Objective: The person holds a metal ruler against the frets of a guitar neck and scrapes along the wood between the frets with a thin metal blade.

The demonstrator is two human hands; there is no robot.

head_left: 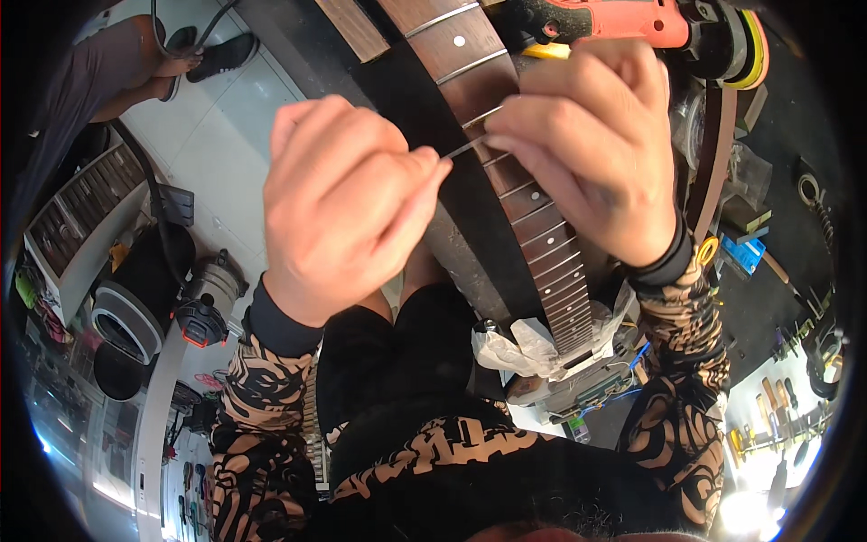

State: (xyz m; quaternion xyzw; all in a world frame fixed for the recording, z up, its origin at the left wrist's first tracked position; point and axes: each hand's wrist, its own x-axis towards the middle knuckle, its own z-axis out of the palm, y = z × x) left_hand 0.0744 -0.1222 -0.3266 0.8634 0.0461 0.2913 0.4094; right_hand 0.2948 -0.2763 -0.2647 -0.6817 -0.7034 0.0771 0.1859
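Observation:
A guitar neck [522,200] with a dark wooden fingerboard, pale dot inlays and metal frets runs from the top of the view down toward my lap. Over its left edge, my left hand [348,199] pinches one end of a thin metal strip that looks like fret wire [465,146]. My right hand [601,135] is closed over the fingerboard, its thumb and fingertips at the strip's other end. The strip lies roughly in line with the frets. How much of it the fingers cover cannot be seen.
A red power sander [637,23] with a yellow-edged pad lies beyond my right hand. White cloth or paper [519,348] wraps the neck's near end. Hand tools [777,406] line the right side. A vacuum cleaner [206,303] stands at left; another person's legs [113,68] show upper left.

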